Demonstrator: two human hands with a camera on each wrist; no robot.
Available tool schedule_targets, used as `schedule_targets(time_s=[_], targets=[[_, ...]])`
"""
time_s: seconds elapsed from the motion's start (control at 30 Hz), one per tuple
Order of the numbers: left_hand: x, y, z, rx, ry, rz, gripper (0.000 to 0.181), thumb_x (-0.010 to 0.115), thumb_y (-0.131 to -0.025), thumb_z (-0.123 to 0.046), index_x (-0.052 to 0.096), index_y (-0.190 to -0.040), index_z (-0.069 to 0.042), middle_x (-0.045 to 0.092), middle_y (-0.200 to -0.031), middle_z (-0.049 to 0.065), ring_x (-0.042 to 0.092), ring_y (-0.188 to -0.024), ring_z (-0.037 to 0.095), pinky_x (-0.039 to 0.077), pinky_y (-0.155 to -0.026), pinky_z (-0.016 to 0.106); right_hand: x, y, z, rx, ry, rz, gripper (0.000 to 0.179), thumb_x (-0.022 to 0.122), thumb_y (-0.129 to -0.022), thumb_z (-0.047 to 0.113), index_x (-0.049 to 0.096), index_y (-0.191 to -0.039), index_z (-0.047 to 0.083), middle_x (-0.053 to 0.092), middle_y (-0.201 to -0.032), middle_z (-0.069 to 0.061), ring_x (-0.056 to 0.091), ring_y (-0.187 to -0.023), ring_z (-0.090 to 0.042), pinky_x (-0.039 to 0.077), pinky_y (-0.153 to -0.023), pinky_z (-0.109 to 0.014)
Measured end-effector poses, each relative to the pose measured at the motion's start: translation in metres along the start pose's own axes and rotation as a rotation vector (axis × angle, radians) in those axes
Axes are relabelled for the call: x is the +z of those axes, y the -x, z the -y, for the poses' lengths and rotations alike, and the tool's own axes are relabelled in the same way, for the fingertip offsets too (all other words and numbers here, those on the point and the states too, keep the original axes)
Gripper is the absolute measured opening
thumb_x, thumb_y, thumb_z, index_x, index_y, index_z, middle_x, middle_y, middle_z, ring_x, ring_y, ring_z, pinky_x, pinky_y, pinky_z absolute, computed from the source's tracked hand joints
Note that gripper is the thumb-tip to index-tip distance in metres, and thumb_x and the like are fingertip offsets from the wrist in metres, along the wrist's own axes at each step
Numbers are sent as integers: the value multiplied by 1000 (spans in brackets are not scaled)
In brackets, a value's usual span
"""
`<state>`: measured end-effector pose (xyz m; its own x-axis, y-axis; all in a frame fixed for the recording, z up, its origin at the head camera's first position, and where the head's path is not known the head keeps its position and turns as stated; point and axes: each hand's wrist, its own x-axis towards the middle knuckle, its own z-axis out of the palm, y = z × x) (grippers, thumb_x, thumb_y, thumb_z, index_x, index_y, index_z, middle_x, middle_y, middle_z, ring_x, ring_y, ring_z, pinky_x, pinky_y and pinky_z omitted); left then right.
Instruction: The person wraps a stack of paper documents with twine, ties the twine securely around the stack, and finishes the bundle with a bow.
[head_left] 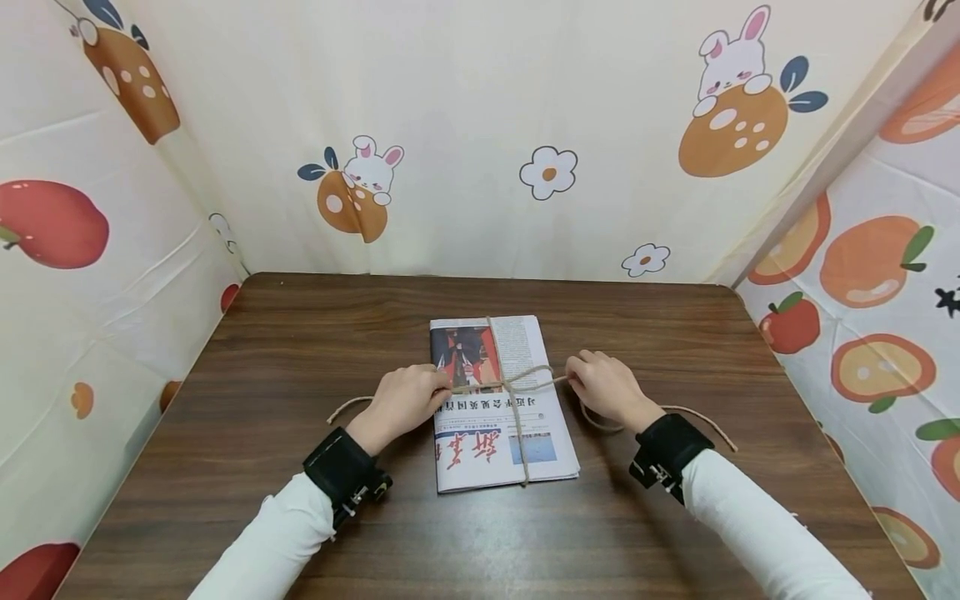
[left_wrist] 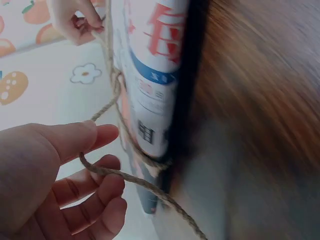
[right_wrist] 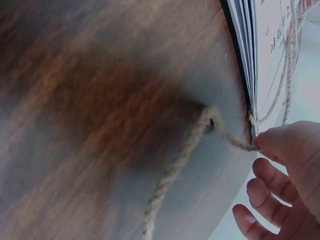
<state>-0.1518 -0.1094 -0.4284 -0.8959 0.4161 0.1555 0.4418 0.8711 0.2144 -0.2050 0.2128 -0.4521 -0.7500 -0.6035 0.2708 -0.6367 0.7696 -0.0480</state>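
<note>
Twine crossed over folded newspapers, an end in each hand

The twine (head_left: 507, 384) runs lengthwise and crosswise over the newspapers (head_left: 480, 412), its strands meeting on the upper part of the front page. The stack lies flat on the worktop (head_left: 480, 550), between the hands. At its left edge, the left hand (head_left: 405, 402) pinches one strand between thumb and forefinger; beyond the right edge, the right hand (head_left: 606, 387) pinches another. Loose tails trail outward past both hands. Black bands (head_left: 670, 454) circle the wrists, below white sleeves (head_left: 765, 525).
</note>
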Motion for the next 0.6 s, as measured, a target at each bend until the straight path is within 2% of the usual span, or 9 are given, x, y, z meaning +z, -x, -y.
schedule_targets(time_s=[0.17,0.3,0.43,0.6], targets=[[-3,-3,-6,35,13,-31,12,63,-86,-22,73,-91,-19,61,-81,-4,54,-66,9,42,-52,27,-4,-2,-3,60,14,36,6,65,-81,7,59,-81,10,55,-73,-3,54,-62,-19,42,-51,-30],[-6,-5,-11,57,33,-68,11,63,-87,-23,73,-91,-20,58,-77,-6,48,-61,6,38,-49,23,-5,-4,-5,103,3,75,6,63,-83,8,57,-81,10,54,-70,-1,50,-57,-16,39,-47,-28],[-6,-8,-14,79,105,-92,11,64,-86,-22,73,-92,-19,55,-77,-6,45,-60,5,36,-51,21,-7,-3,-4,139,-14,126,5,61,-83,9,57,-81,11,53,-68,1,48,-56,-14,37,-47,-27],[-4,-8,-16,109,194,-85,11,64,-86,-20,73,-93,-19,59,-82,-6,48,-63,4,38,-54,19,-9,3,-3,156,-24,160,5,61,-82,9,57,-81,11,54,-66,1,47,-55,-12,38,-47,-28]])
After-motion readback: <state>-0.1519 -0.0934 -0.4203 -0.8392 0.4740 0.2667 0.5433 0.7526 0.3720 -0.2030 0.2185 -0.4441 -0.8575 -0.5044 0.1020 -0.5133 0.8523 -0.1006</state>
